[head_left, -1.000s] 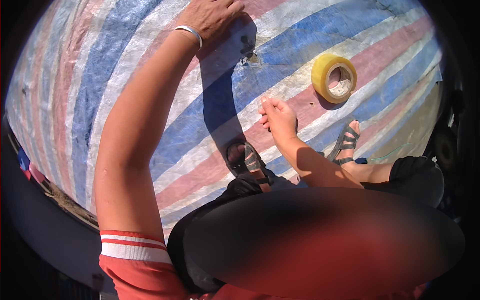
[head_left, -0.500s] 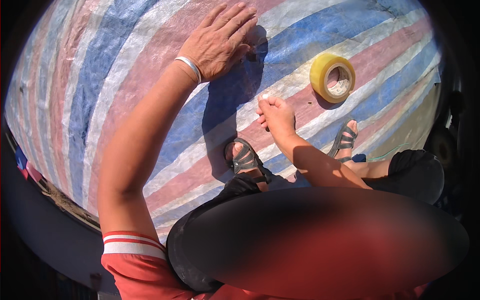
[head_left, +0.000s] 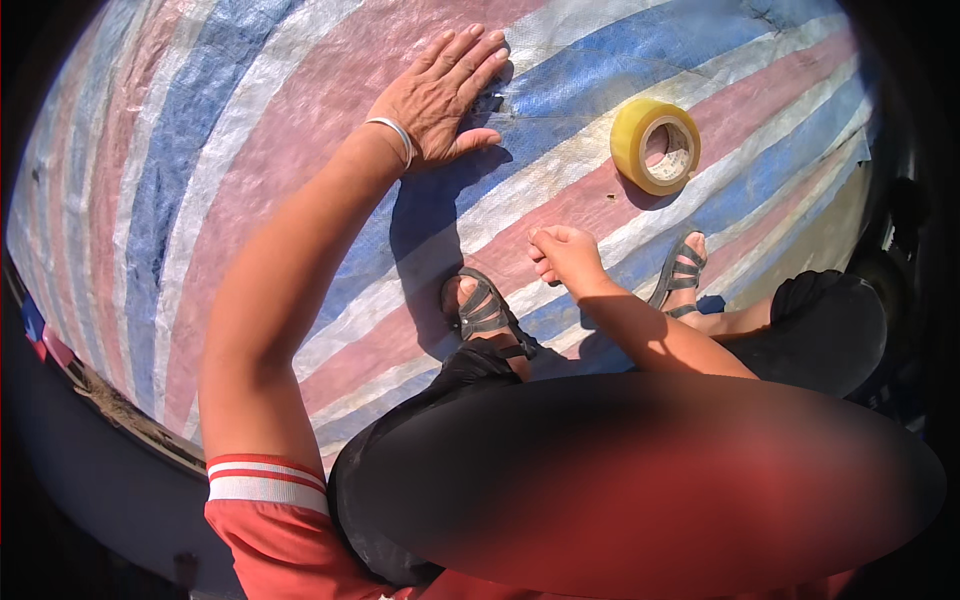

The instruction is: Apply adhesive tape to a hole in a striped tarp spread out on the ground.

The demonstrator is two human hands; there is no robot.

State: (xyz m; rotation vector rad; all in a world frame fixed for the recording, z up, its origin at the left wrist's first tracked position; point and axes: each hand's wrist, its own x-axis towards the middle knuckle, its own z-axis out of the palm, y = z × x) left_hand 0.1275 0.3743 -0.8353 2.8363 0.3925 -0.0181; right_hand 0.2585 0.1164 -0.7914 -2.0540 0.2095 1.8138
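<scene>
My left hand [head_left: 436, 108] is spread flat, palm down, on a blue, red and white striped woven plastic sheet [head_left: 330, 110]. Its thumb sticks out to the right, and a pale band [head_left: 393, 137] circles the wrist. Nearer to me, over the sheet, my right hand [head_left: 570, 257] is closed with thumb and fingers pinched together. Whatever is between those fingertips, if anything, is too small to make out; a small dark spot shows below the hand. Beyond the right hand, to its right, a roll of yellowish clear packing tape [head_left: 628, 150] lies on the sheet.
My sandalled feet stand on the sheet, the left sandal [head_left: 486, 308] between my forearms and the right sandal [head_left: 682, 275] beyond my right forearm. A small dark mark or hole [head_left: 611, 197] shows near the tape. The sheet ends at grey ground [head_left: 815, 235] on the right.
My left hand has come slightly nearer and settled flat, its thumb swinging outward. My right hand has drawn back toward me and to the right, still pinched. The view has shifted a little.
</scene>
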